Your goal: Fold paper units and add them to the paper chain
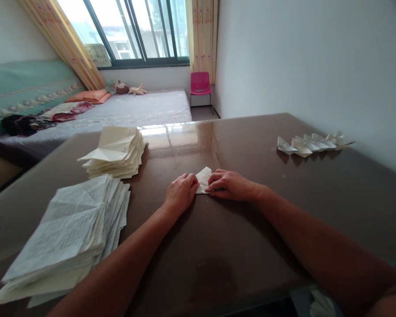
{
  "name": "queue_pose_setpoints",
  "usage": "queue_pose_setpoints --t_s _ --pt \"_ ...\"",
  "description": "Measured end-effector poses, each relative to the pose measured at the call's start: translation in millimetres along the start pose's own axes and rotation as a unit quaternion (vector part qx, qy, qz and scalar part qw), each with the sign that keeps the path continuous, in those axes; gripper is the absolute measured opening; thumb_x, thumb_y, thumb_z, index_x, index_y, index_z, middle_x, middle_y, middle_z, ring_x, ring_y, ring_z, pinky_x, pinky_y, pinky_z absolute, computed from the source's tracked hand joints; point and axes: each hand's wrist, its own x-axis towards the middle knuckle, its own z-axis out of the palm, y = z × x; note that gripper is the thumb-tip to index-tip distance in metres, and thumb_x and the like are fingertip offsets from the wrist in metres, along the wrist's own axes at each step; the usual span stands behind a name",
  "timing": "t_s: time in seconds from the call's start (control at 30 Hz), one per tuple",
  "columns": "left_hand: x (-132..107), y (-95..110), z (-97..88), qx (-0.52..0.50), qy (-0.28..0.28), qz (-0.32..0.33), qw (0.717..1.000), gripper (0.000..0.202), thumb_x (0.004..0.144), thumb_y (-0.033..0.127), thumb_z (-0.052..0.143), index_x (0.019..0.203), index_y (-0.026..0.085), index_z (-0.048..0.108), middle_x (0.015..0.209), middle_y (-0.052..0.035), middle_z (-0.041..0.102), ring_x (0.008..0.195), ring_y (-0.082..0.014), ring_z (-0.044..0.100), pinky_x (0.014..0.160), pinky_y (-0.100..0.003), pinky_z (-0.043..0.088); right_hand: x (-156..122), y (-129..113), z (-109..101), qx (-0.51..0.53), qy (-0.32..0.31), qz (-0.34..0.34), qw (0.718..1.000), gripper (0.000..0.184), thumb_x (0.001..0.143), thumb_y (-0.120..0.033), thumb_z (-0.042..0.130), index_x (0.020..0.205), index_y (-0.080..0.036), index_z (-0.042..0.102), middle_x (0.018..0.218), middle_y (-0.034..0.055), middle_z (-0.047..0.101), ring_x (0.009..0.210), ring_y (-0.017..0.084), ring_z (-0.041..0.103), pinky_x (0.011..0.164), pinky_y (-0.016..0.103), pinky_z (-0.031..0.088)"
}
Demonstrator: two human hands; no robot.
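Note:
A small folded piece of paper (203,177) lies on the brown table between my two hands. My left hand (181,190) grips its left edge, fingers curled and pressed together. On the paper's right side, my right hand (230,184) has its fingers bent and pinched on the edge. The fingertips cover parts of both sides of the paper. Its upper end narrows to a blunt tip, and the lower edge is straight. Some faint marks show on its surface.
At the left lie a stack of written sheets (62,229) and, behind it, a stack of cream paper (115,152). A row of folded paper pieces (313,144) stands at the right, near the wall. Beyond the table are a bed (152,103) and a pink chair (200,83).

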Motion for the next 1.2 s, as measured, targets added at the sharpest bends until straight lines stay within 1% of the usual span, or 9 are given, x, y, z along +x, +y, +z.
queue_pose_setpoints --t_s 0.1,0.2,0.33,0.43,0.53,0.7,0.83,1.03,1.2 --pt "-0.5 -2.1 1.9 -0.002 0.001 0.011 1.000 0.015 0.091 0.032 0.046 0.092 0.024 0.059 0.092 -0.0018 0.062 0.086 -0.0173 0.059 0.073 -0.027 0.042 -0.2 -0.9 -1.2 -0.005 -0.005 0.001 1.000 0.022 0.088 -0.032 0.058 0.105 -0.030 0.072 0.100 0.0026 0.067 0.093 0.016 0.056 0.083 0.027 0.045" --pt "-1.6 -0.3 0.7 0.032 0.019 0.028 0.999 0.018 0.092 0.033 0.045 0.091 0.024 0.060 0.094 -0.0029 0.061 0.091 -0.0188 0.056 0.072 -0.027 0.043 -0.2 -1.0 -1.1 -0.012 -0.005 0.002 1.000 0.021 0.088 -0.032 0.058 0.105 -0.030 0.072 0.100 0.0023 0.067 0.093 0.016 0.056 0.082 0.027 0.044" --pt "-9.8 8.9 -8.4 0.100 0.048 0.095 0.989 0.022 0.094 0.030 0.041 0.094 0.023 0.062 0.102 -0.0061 0.059 0.101 -0.0220 0.049 0.070 -0.028 0.045 0.2 -1.4 -0.2 -0.033 -0.006 0.007 0.999 0.021 0.088 -0.033 0.057 0.103 -0.031 0.072 0.101 0.0014 0.068 0.093 0.016 0.057 0.082 0.028 0.044" --pt "-22.4 15.7 -12.5 0.124 0.038 0.157 0.979 0.023 0.094 0.022 0.041 0.104 0.021 0.062 0.101 -0.0072 0.059 0.098 -0.0221 0.048 0.078 -0.031 0.047 0.5 -2.6 -0.3 -0.052 -0.008 0.015 0.999 0.022 0.089 -0.034 0.057 0.105 -0.032 0.071 0.103 0.0008 0.068 0.093 0.017 0.057 0.081 0.028 0.044" --pt "-35.0 20.6 -8.3 0.140 0.029 0.189 0.971 0.027 0.093 0.020 0.041 0.112 0.015 0.060 0.103 -0.0093 0.059 0.099 -0.0234 0.049 0.088 -0.035 0.045 0.3 -3.9 -0.7 -0.062 -0.010 0.021 0.998 0.023 0.089 -0.036 0.056 0.107 -0.033 0.071 0.103 0.0008 0.067 0.093 0.017 0.057 0.079 0.027 0.044" --pt "-43.1 29.0 2.1 0.173 0.014 0.191 0.966 0.032 0.094 0.023 0.040 0.115 0.008 0.059 0.104 -0.0129 0.059 0.100 -0.0261 0.051 0.087 -0.039 0.046 0.0 -4.4 -0.5 -0.063 -0.009 0.018 0.998 0.024 0.089 -0.035 0.056 0.107 -0.033 0.071 0.100 0.0012 0.068 0.092 0.017 0.058 0.080 0.027 0.044" --pt "-44.4 34.0 2.7 0.184 0.006 0.192 0.964 0.037 0.095 0.027 0.040 0.118 0.004 0.057 0.105 -0.0157 0.058 0.104 -0.0283 0.050 0.089 -0.041 0.045 0.3 -1.5 1.1 -0.027 0.001 0.019 0.999 0.022 0.090 -0.033 0.055 0.105 -0.032 0.072 0.099 0.0019 0.069 0.090 0.017 0.059 0.082 0.029 0.045" --pt "-46.5 34.0 -1.8 0.142 0.008 0.174 0.974 0.040 0.093 0.030 0.042 0.129 0.013 0.050 0.113 -0.0149 0.055 0.106 -0.0282 0.047 0.094 -0.043 0.044 0.5 8.3 7.9 0.061 0.032 0.036 0.997 0.024 0.090 -0.022 0.054 0.107 -0.025 0.071 0.103 0.0052 0.068 0.094 0.016 0.062 0.086 0.028 0.046" --pt "-46.3 32.6 -4.7 0.102 0.004 0.159 0.982 0.042 0.092 0.032 0.044 0.131 0.020 0.048 0.114 -0.0139 0.052 0.107 -0.0282 0.046 0.092 -0.044 0.046 1.2 7.2 12.4 0.047 0.050 0.059 0.996 0.025 0.090 -0.023 0.053 0.109 -0.020 0.069 0.108 0.0075 0.065 0.097 0.017 0.060 0.089 0.029 0.046"
